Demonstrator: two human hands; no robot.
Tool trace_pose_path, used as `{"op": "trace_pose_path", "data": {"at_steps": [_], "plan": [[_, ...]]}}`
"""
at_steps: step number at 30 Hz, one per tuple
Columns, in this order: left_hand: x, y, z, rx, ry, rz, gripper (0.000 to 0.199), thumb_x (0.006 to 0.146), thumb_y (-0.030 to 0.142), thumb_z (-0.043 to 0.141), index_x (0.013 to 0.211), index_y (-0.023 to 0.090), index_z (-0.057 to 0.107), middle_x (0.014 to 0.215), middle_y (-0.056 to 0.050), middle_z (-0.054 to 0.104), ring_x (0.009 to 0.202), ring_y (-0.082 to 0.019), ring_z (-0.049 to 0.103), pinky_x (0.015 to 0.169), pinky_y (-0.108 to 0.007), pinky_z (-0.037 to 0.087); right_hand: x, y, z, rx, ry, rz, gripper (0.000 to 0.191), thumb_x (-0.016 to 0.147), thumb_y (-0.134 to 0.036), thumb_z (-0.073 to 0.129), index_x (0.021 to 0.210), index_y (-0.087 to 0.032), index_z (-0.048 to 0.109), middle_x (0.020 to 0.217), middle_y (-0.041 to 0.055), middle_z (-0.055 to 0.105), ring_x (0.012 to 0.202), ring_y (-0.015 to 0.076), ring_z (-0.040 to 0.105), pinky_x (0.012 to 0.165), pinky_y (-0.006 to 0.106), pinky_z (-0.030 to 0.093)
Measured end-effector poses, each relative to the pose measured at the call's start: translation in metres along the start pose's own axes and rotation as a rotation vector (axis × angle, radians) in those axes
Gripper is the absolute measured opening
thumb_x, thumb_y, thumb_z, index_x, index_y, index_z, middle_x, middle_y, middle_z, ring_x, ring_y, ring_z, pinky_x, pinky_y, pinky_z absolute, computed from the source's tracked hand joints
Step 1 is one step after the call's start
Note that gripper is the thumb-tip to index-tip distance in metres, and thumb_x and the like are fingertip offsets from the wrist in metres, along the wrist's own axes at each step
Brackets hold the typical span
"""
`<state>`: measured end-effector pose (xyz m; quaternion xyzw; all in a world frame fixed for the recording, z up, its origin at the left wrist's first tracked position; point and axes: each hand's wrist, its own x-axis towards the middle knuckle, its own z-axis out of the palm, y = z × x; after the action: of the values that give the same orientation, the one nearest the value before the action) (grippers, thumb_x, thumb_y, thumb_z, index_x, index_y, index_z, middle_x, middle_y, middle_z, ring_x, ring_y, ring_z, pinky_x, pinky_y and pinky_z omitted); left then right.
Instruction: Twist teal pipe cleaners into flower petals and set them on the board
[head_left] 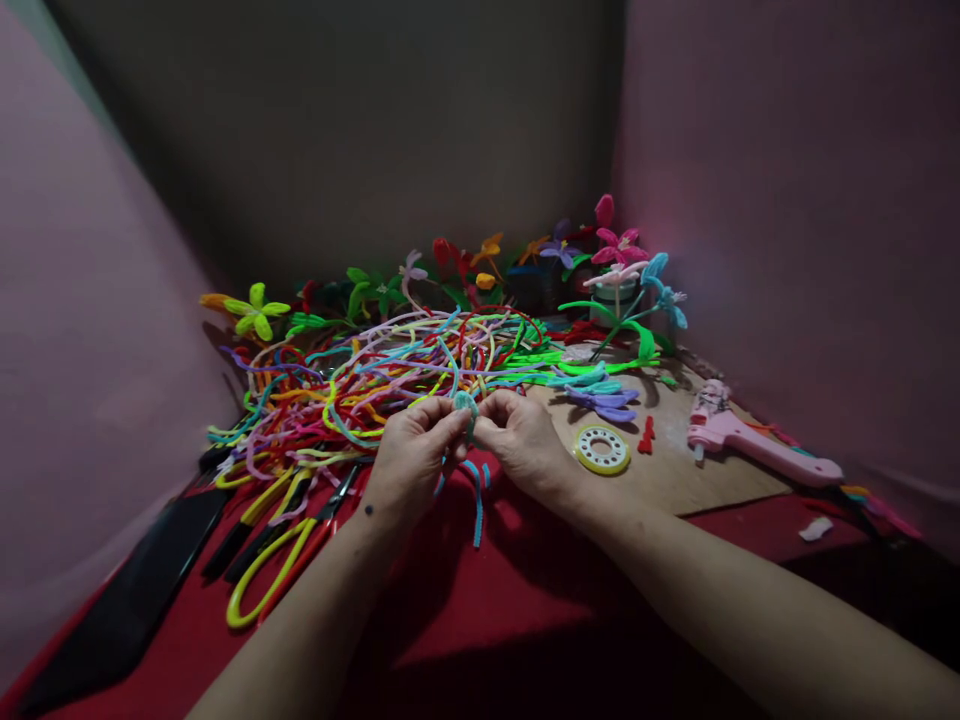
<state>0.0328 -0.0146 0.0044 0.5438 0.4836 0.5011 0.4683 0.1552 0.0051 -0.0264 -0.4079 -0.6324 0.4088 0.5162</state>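
"What's nearest, this side of the pipe-cleaner heap (405, 370)?"

"A plain red cloth (480, 620). On it, before the heap's left end, are scissors (238, 622) with a rounded yellow handle, and farther left a flat, dull black slab (127, 600). Thin blue strips (478, 510) with ridged edges lie just in front of the heap's middle."

"And the hands?"

"Both are in front of the heap, a little right of its middle. The left hand (420, 440) has thumb and fingers closed on a pale blue piece (464, 401); the right hand (521, 440) pinches it at the right edge."

"How does that piece look?"

"Fuzzy and small, its top rounded like a petal. The fingers hide its lower part, so I can't tell its full shape."

"What's right of the heap?"

"A flat brown board (660, 480). It carries a round disc (604, 468), white with holes and a yellow rim, a small red scrap (646, 435), and a glossy pink glue gun (780, 452) with a long handle."

"And beyond the heap?"

"Fuzzy flowers: a yellow-green one (257, 311) behind its left end, a pink one (619, 246) behind its right. Past them stands a dark grey wall (337, 140)."
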Motion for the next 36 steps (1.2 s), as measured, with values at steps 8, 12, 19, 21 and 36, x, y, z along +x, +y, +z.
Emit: {"op": "trace_pose_path", "data": {"at_steps": [8,12,19,21,36], "plan": [[-0.001,0.003,0.0,0.043,0.059,-0.009,0.018,0.07,0.029,0.062,0.066,0.014,0.052,0.043,0.006,0.048,0.038,-0.004,0.037,0.04,-0.017,0.028,0.001,0.002,0.001,0.089,-0.05,0.032,0.014,0.07,-0.03,0.051,0.066,-0.016,0.051,0.06,-0.0015,0.053,0.054,0.0092,0.046,0.053,0.022,0.037],[0.0,0.003,-0.002,0.055,0.038,-0.002,0.019,0.07,0.028,0.062,0.063,0.014,0.051,0.042,0.005,0.047,0.038,-0.005,0.037,0.039,-0.017,0.028,0.0,-0.001,0.001,0.015,-0.051,0.028,0.014,0.069,-0.028,0.051,0.061,-0.016,0.05,0.057,-0.0023,0.049,0.053,0.0088,0.041,0.05,0.021,0.033],[-0.001,-0.002,0.001,0.085,0.018,0.007,0.02,0.072,0.029,0.059,0.062,0.015,0.05,0.045,0.005,0.048,0.039,-0.005,0.04,0.04,-0.018,0.031,-0.005,-0.008,0.002,-0.23,0.028,-0.05,0.017,0.069,-0.022,0.048,0.056,-0.019,0.038,0.053,-0.0035,0.039,0.052,0.0093,0.035,0.052,0.023,0.028],[-0.001,-0.004,0.001,0.123,0.012,0.026,0.02,0.073,0.03,0.058,0.062,0.015,0.051,0.046,0.005,0.049,0.04,-0.005,0.041,0.041,-0.018,0.031,-0.007,-0.009,0.002,-0.284,0.042,-0.056,0.017,0.07,-0.02,0.048,0.056,-0.019,0.037,0.053,-0.0029,0.04,0.052,0.0097,0.035,0.052,0.024,0.027],[0.008,0.001,-0.013,-0.156,-0.027,-0.068,0.021,0.061,0.025,0.072,0.073,0.012,0.062,0.051,0.004,0.053,0.04,-0.004,0.044,0.038,-0.016,0.031,0.001,-0.012,-0.009,0.216,-0.262,0.154,0.027,0.067,-0.033,0.057,0.049,-0.015,0.048,0.045,-0.006,0.037,0.044,0.0057,0.028,0.045,0.023,0.021]]}}
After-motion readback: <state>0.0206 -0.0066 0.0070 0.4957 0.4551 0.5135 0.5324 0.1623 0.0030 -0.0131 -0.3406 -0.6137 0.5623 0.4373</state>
